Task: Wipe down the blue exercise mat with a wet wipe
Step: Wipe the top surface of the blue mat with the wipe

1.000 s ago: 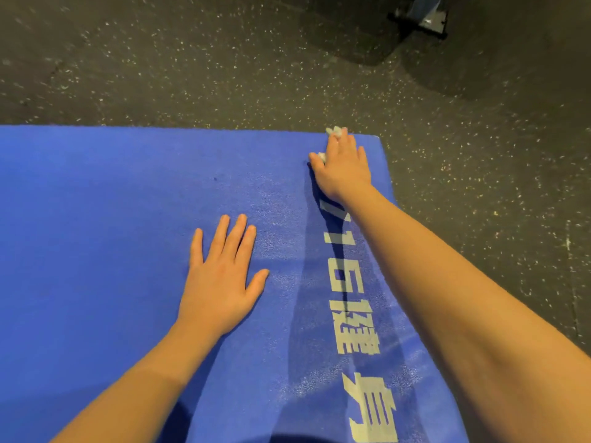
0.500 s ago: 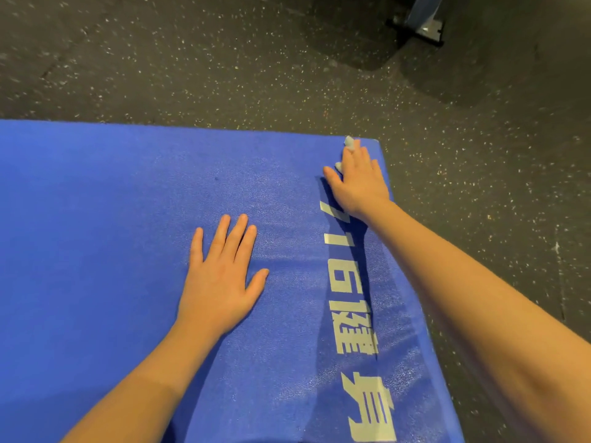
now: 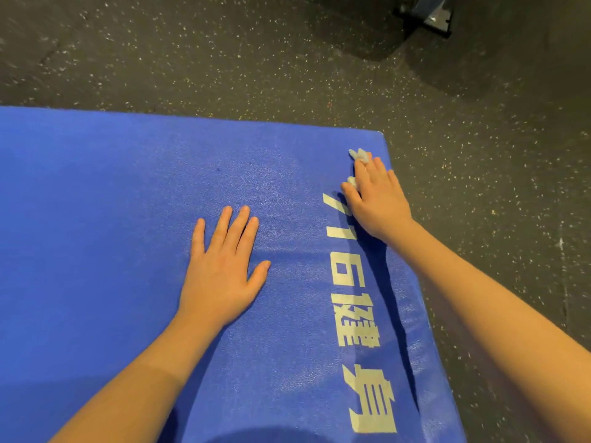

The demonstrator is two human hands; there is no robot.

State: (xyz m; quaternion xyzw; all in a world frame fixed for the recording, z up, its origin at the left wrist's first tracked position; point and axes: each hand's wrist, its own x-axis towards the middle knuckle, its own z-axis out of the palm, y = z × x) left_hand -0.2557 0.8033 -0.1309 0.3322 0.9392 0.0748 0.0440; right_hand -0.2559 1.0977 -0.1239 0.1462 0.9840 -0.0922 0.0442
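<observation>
Mostly hidden wet wipe (image 3: pixel 360 155) under right hand (image 3: pixel 377 199) fingers; left hand (image 3: pixel 220 266) fingers spread flat on mat (image 3: pixel 96 219).

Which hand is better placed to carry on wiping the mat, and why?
Right. The right hand already presses the wet wipe onto the blue mat near its far corner; the left hand lies flat and empty.

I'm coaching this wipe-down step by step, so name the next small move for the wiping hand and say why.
Probably draw the right hand back toward the body along the mat's right edge. It presses the wet wipe near the far right corner of the blue mat, so the strip with the white lettering lies just behind it. The left hand lies flat, bracing the mat.
</observation>
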